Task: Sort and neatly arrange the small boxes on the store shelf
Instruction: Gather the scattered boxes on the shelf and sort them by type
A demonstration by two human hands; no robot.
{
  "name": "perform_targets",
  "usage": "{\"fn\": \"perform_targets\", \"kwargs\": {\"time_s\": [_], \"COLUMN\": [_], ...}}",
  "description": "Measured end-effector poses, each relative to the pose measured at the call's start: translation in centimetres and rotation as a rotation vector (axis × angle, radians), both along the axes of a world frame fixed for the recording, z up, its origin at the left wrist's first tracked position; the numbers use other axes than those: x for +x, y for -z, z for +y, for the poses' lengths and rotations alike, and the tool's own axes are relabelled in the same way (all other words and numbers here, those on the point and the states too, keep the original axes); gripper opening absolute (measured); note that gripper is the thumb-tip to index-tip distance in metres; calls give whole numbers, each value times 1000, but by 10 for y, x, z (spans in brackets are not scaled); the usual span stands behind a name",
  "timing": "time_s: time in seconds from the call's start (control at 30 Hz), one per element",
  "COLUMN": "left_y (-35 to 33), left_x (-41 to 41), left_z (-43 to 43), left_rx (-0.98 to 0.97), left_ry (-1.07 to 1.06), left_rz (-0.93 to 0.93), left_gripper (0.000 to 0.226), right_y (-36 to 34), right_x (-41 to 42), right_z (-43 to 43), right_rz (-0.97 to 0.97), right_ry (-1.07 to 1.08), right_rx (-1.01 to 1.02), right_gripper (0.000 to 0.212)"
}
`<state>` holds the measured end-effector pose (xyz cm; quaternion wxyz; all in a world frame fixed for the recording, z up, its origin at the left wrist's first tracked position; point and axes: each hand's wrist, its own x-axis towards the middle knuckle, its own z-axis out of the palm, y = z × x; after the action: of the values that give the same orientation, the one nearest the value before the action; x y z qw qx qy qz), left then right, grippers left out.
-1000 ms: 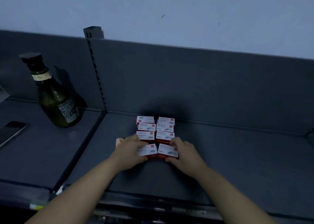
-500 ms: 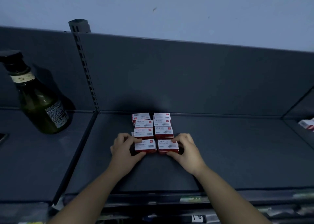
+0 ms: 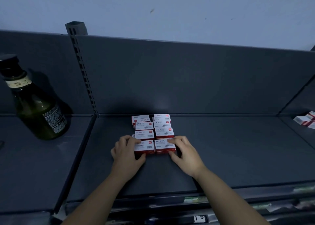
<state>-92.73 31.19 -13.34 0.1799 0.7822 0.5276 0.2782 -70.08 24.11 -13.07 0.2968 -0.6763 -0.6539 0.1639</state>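
Your left hand point(image 3: 127, 154) clamps the near-left box point(image 3: 144, 147), thumb at its front edge and fingers over its top. Your right hand point(image 3: 185, 154) grips the near-right box point(image 3: 164, 146) the same way, the two boxes touching between your hands. Beyond your fingertips the remaining small boxes point(image 3: 153, 126) sit in two columns on the shelf point(image 3: 230, 149). A green bottle point(image 3: 36, 105) stands well left of your left hand.

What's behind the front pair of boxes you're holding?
Behind the front pair of boxes run two columns of matching red-and-white boxes, three rows deep toward the shelf's back panel. Both hands cover the front pair's outer ends; anything under them is hidden.
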Motion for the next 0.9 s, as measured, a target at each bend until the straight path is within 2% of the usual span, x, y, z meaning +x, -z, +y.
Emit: {"fn": "perform_targets", "kwargs": {"time_s": [0.17,0.33,0.5,0.67,0.77,0.9], "left_y": [-1,-4,-13,-44,-60,-75], "left_x": [0,-3,9,43,71,114], "left_z": [-1,-3,-3,6,10,11], "left_rx": [5,-30,-58,-62,-95,-90], "left_ry": [36,57,16,106,191,279], "left_rz": [13,-14,38,225,353,441], "left_gripper": [55,80,83,66,65,67], "right_y": [0,-5,-21,-44,-57,-78], "right_x": [2,7,22,52,74,103], "right_z": [1,2,-1,0,-3,-15], "right_rz": [47,198,100,-161,-280,-299], "right_ry": [3,68,139,130,180,251], "right_rx": [-23,9,4,-184,-245,-206], "right_gripper": [45,36,34,58,65,64]}}
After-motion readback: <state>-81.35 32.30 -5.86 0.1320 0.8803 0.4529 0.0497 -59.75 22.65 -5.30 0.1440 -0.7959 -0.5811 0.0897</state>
